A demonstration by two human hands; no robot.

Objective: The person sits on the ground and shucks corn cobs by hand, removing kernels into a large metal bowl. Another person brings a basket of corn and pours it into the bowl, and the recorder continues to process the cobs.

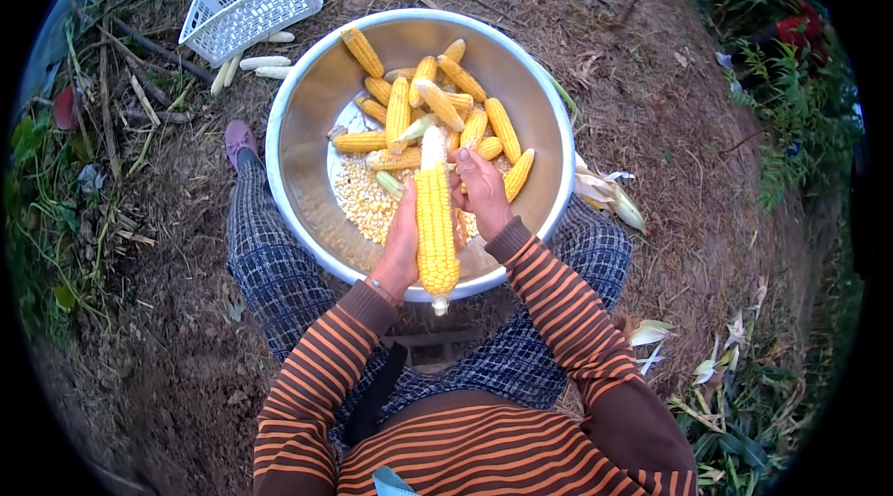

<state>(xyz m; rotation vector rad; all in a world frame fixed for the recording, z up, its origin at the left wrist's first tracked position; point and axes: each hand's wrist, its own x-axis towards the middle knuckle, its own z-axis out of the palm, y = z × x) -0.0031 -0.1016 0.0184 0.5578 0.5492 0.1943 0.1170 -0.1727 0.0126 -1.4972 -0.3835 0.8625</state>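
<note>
My left hand (402, 238) is closed around a yellow corn cob (437, 231) from its left side, over the near part of a large metal basin (307, 70). The cob's far end is bare of kernels and white; the rest bears yellow kernels. On the cob's right side is my right hand (483, 190), thumb and fingers bent near the cob's upper part; whether they pinch anything is hidden. Several whole yellow cobs (398, 108) lie piled in the basin beyond my hands, with loose kernels (366, 201) on its bottom at the left.
A white plastic basket (254, 4) stands on the ground at the upper left, with stripped white cobs (266, 62) beside it. Sticks and plants border the left. Corn in open husks (614, 197) lies right of the basin. A person in red (802, 32) is among plants at the upper right.
</note>
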